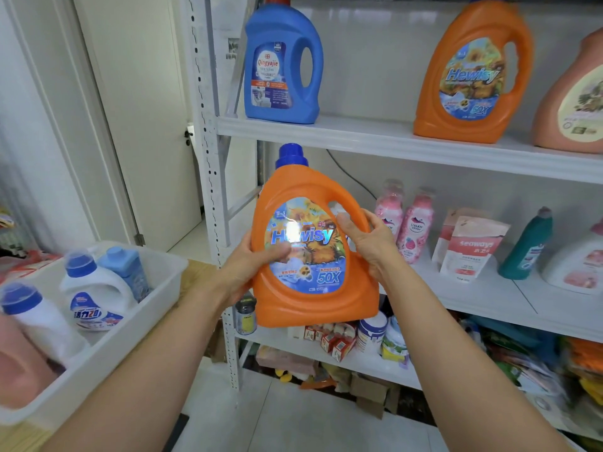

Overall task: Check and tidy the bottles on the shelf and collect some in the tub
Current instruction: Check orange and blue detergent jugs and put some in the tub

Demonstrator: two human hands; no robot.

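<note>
**Orange bottle (313, 301) up in both hands, right in front of the shelf (391, 141)**

Orange bottle, blue cap on top, is off the boards and in the air. It is upright with a slight tilt, its label faces the camera, and it hangs just in front of the shelf's middle level.

The left hand (241, 269) grips the bottle's left side. Its thumb is curled across the label and its fingers are hidden behind the bottle. The right hand (372, 243) is on the handle, thumb over the front of the loop and fingers curled round the back. So both hands have a firm hold on it.

Up on the top level, 3 bottles are standing. A blue bottle (282, 66) is at the left end. Well apart from it is the other orange bottle (473, 76), which carries the same label. Just beside that, a peach bottle (574, 99) is cut off by the right edge of the view.

On the middle level, 2 pink bottles (416, 223) stand side by side just behind the right hand. Next along come the pouches (470, 246), then a teal bottle (527, 246) leaning a little.

Down at the left, the tub (130, 327) sits on a wooden top with 4 bottles showing inside. There is a white bottle (94, 295) with a blue cap and a light blue bottle (125, 269) just behind it. Nearer the camera lies another white one (39, 321), blurred, touching a pinkish bottle (19, 367) at the edge of the view.
</note>
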